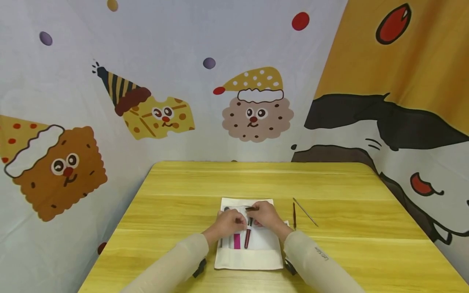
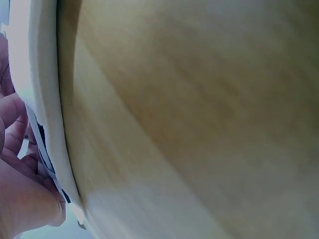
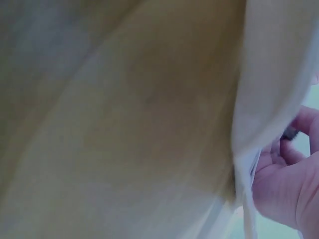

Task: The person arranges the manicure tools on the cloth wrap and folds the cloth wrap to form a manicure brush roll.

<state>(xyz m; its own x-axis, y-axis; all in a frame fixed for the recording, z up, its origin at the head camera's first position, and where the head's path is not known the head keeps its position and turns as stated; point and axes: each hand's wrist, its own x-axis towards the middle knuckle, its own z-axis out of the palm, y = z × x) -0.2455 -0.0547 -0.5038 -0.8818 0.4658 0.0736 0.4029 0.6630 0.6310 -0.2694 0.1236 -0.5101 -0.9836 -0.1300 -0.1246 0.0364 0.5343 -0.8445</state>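
Note:
A cream cloth pouch [image 1: 249, 260] lies spread on the table, with a white inner panel. On that panel is a brush [image 1: 247, 239] with a dark red handle and a black upper end, beside a magenta strip [image 1: 237, 241]. My left hand [image 1: 230, 223] is over the pouch's left half, fingers curled and tips close beside the brush; whether they pinch anything I cannot tell. My right hand [image 1: 266, 215] pinches a small dark-bristled brush [image 1: 251, 208] near the pouch's top. Those bristles [image 3: 290, 133] show between its fingers in the right wrist view.
Right of the pouch, a dark thin-handled tool [image 1: 294, 215] and a slim silver tool [image 1: 305, 212] lie on the wooden table [image 1: 176, 191]. Behind the table hangs a cloth backdrop [image 1: 183, 49] with printed cartoon figures. Black wrist-camera parts [image 1: 199, 268] show beneath the left sleeve.

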